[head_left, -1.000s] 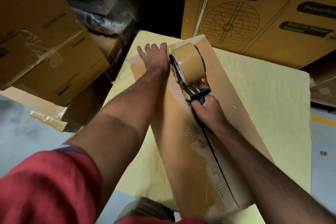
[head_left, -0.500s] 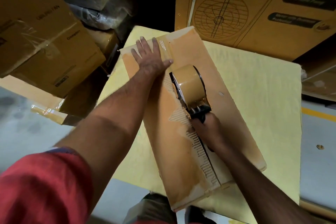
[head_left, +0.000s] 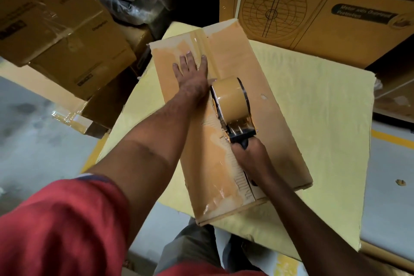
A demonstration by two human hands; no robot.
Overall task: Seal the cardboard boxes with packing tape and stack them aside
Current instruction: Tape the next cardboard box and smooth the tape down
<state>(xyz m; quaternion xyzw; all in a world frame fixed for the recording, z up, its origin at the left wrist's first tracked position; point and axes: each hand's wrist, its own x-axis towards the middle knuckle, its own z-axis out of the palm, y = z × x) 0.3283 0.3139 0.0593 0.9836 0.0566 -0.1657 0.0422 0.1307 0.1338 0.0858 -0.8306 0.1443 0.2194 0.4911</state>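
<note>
The right hand (head_left: 248,154) hides the tape dispenser (head_left: 233,107) handle. The fan carton (head_left: 324,6) runs past the top and right edges. Print on the left boxes (head_left: 67,36) is too blurred to read.

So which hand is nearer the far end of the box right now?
Left. The left hand lies flat on the box top, near its far end. The right hand grips the tape gun handle around mid-box, nearer the person.

Left hand (head_left: 192,74) lies flat, fingers straight, arm reaching far; right hand (head_left: 251,154) nearer, fingers curled in a grip.
</note>
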